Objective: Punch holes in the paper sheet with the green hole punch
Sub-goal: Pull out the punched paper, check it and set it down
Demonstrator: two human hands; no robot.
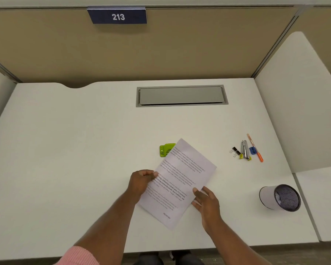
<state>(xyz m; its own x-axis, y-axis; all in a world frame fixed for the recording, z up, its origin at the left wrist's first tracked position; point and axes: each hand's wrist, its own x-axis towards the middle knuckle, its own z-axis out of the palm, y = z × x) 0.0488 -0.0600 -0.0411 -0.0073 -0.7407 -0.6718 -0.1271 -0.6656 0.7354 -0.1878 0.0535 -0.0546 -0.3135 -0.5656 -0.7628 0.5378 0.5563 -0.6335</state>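
Two hands grip one paper sheet [182, 180]: the left hand [140, 181] pinches its edge, the right hand [205, 200] its opposite side. One green hole punch [166, 149] sits just beyond them, partly under the sheet's far corner.

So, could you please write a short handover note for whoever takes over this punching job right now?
Left hand: grip pinching the paper sheet at its left edge.
Right hand: grip holding the sheet's lower right edge.
The sheet's far corner overlaps the green hole punch, which sits on the desk; whether it is in the slot cannot be told.
Done: sheet picked up and brought to the punch.
Left: seat the edge in the slot, press the punch. No holes visible yet.
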